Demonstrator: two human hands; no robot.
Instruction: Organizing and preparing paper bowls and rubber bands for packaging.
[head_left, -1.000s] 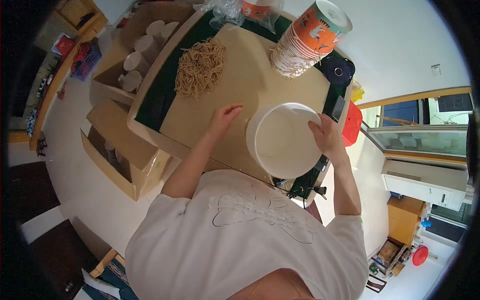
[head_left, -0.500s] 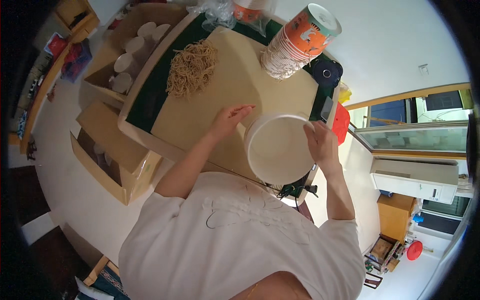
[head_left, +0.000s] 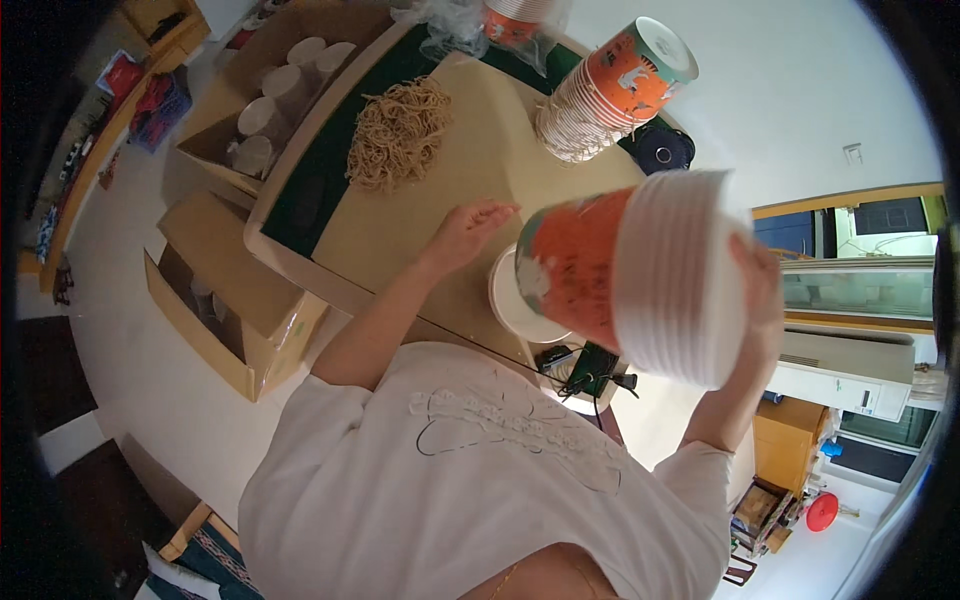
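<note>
A stack of nested paper tubs (head_left: 640, 265), orange and green with white rims, is tipped on its side in the air. My right hand (head_left: 755, 275) holds it at the rim end, the fingers partly hidden and blurred. Below and partly behind the stack, a white tub (head_left: 512, 300) stands on the table with its mouth up. To the left of the stack, my left hand (head_left: 470, 232) hovers over the table board, fingers stretched out, holding nothing.
Farther back stands an upside-down stack of similar tubs (head_left: 610, 95), near a tangled heap of tan strands (head_left: 400, 135). A dark round object (head_left: 660, 150) sits at the right edge. Cardboard boxes (head_left: 240, 285) with white tubs stand at left; a cable (head_left: 595, 385) lies near my body.
My right hand has raised the tub stack and tipped it to the right, its rim end turned toward the right. A white tub now shows below it. My left hand has barely moved.
</note>
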